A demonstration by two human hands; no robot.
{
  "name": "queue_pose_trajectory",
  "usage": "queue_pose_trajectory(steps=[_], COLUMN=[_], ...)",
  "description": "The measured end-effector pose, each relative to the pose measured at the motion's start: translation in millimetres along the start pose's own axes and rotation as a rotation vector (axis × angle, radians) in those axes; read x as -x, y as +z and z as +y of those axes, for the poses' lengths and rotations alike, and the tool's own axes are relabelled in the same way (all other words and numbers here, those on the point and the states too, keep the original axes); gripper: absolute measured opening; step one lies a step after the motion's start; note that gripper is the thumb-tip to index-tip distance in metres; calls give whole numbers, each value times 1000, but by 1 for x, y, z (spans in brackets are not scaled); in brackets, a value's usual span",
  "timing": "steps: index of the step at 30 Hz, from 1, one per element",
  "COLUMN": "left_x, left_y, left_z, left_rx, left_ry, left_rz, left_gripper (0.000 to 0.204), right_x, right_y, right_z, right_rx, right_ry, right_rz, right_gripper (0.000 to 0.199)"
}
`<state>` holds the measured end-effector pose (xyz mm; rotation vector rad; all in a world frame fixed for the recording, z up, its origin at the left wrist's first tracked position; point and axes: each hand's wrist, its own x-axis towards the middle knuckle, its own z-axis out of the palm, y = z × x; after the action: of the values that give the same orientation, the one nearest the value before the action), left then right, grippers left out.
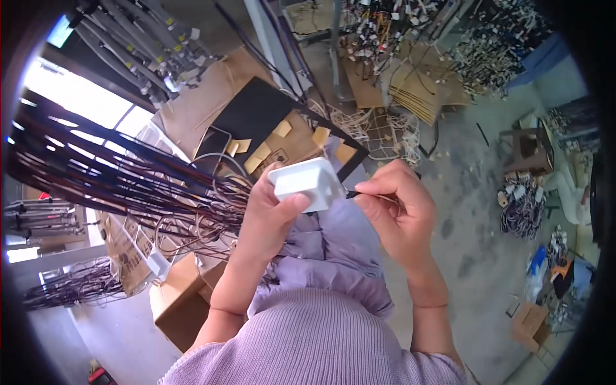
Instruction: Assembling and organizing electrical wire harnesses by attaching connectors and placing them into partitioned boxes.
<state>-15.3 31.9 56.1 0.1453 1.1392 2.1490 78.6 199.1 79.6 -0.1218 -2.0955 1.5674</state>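
Note:
In front of my body my left hand is closed around a white plastic housing, its thumb pressed on the near face. The housing is a boxy piece with a wider rim and a smaller step on its right side. Just right of it, my right hand pinches a thin dark piece between thumb and forefinger. The tip of that piece reaches the housing's right side. It is too small to tell its kind, or whether it goes into the housing.
A thick bundle of dark cables hangs at the left. Below it stands an open cardboard box. Behind the housing lies a black sheet with small tan pieces. Coiled wires are at the right, and heaped wiring at the far right.

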Motion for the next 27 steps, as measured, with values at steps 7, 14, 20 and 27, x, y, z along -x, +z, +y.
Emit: queue_pose_trajectory(steps=[7,14,20,27], left_x=[6,5,11,17], left_y=[1,-4,-21,-18], left_z=[-1,-7,-18,-28], left_rx=[-45,-99,-153,19], left_ry=[11,-5,43,-193], left_rz=[-68,-60,-151,7], left_gripper=[43,40,33,43], right_x=[3,7,9,32], right_y=[7,1,0,6], right_z=[0,-2,-4,-1], right_rx=[92,301,344,839], right_ry=[9,-127,-31,-310], right_rz=[-23,-113,-218,-372], right_gripper=[11,15,7,18])
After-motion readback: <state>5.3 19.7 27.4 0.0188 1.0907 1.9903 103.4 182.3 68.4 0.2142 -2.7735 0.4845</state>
